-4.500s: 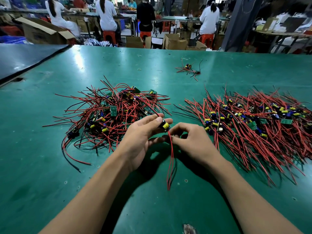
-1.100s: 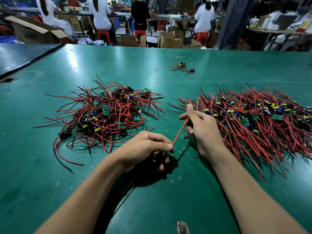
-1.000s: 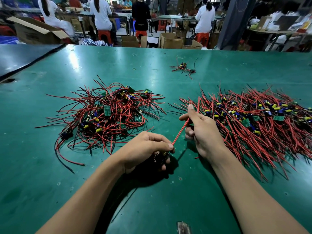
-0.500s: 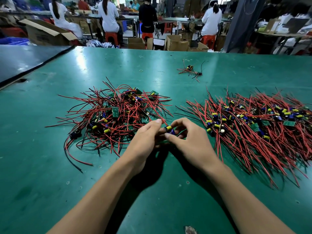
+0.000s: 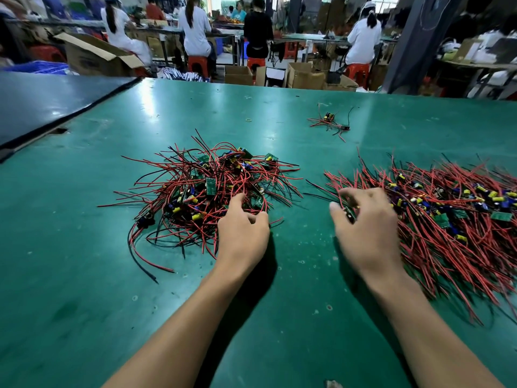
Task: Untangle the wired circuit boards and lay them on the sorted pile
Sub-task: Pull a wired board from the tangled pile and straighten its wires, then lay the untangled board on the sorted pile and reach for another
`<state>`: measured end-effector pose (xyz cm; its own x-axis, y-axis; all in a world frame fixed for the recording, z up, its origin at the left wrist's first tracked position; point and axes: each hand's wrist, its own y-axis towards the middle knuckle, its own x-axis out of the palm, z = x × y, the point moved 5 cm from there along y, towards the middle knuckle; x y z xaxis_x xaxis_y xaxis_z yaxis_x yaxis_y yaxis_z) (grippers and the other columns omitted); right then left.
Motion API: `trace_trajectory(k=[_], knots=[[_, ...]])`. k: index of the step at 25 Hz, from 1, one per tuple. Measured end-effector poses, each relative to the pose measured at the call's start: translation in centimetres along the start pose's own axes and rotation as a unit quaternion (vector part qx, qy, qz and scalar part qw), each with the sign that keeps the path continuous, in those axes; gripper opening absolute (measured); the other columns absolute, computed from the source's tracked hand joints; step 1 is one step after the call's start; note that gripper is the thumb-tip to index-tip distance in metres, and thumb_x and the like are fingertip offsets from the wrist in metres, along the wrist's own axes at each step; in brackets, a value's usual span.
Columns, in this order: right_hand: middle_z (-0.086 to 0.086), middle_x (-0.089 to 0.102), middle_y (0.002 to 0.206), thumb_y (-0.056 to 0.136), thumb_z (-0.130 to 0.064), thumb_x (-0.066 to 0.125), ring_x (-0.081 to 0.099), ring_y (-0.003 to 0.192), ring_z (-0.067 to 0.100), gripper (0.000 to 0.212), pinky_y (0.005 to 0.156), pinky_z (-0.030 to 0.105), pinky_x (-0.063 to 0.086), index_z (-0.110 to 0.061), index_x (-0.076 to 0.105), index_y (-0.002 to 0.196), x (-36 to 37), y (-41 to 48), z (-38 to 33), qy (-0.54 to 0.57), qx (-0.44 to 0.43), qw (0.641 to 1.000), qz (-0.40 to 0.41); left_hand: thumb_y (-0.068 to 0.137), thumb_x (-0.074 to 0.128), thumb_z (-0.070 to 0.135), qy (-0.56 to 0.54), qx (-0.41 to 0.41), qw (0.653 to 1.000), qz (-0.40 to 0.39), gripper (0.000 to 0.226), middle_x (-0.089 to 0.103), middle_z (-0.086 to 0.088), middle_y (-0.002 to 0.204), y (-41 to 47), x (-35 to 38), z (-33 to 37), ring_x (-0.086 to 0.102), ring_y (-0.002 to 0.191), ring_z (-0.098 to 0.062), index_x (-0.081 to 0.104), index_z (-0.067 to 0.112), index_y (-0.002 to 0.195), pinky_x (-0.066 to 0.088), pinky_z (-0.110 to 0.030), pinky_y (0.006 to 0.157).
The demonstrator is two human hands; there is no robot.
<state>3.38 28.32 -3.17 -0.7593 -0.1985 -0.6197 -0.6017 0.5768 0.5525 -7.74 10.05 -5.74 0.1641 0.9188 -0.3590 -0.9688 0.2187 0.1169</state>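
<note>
We are watching the right hand (image 5: 363,222) pinching a small board (image 5: 349,214) between thumb and curled fingers, at the left edge of the sorted pile (image 5: 447,214) on the green table (image 5: 84,275). The left hand (image 5: 242,233) is reaching into the near edge of the tangled pile (image 5: 201,191), fingers curled among red wires; we cannot tell whether it is gripping any. We are judging 2 risks: the board's trailing wires snagging the sorted wires and disturbing them, and a left-hand pull dragging several knotted boards along. We are reading no writing: the print on the cardboard box (image 5: 92,58) is too blurred.
</note>
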Motion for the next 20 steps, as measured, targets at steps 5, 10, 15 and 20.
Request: trace_trajectory(k=[5,10,15,20], knots=[[0.001,0.058,0.105,0.091,-0.037,0.067,0.058,0.101,0.024,0.029,0.093,0.038,0.048,-0.019,0.073,0.112,3.9,-1.8,-0.5,-0.063,-0.013,0.982,-0.180,0.090,0.060,0.019,0.030,-0.046,0.997,-0.061,0.033,0.070,-0.008,0.062,1.3,0.0,-0.9,0.062,0.052,-0.023,0.060,0.012,0.122,0.049,-0.025,0.048],[0.010,0.062,0.114,0.092,-0.038,0.065,0.055,0.111,0.030,0.030,0.097,0.039,0.046,-0.018,0.073,0.113,2.4,-0.6,1.7,-0.135,0.050,0.974,-0.177,0.086,0.069,0.024,0.130,0.031,0.990,-0.042,0.013,0.070,-0.003,0.069,1.4,0.3,-0.4,0.065,0.064,-0.017,0.071,0.012,0.092,0.049,-0.024,0.063],[0.009,0.061,0.114,0.092,-0.039,0.065,0.055,0.111,0.029,0.031,0.098,0.040,0.046,-0.019,0.073,0.113,2.3,-0.5,2.1,-0.131,0.072,0.973,-0.177,0.089,0.062,0.026,0.194,0.079,0.977,-0.039,0.015,0.068,-0.008,0.073,0.6,0.6,0.0,0.065,0.073,-0.028,0.071,0.014,0.085,0.055,-0.035,0.073],[0.008,0.062,0.114,0.090,-0.037,0.069,0.058,0.109,0.026,0.036,0.099,0.038,0.046,-0.018,0.071,0.120,2.5,-0.6,1.3,-0.074,0.044,0.978,-0.190,0.083,0.069,0.021,0.080,0.078,0.993,-0.024,0.013,0.063,0.001,0.055,-1.3,0.1,2.1,0.056,0.047,-0.010,0.069,0.015,0.072,0.045,-0.022,0.049]])
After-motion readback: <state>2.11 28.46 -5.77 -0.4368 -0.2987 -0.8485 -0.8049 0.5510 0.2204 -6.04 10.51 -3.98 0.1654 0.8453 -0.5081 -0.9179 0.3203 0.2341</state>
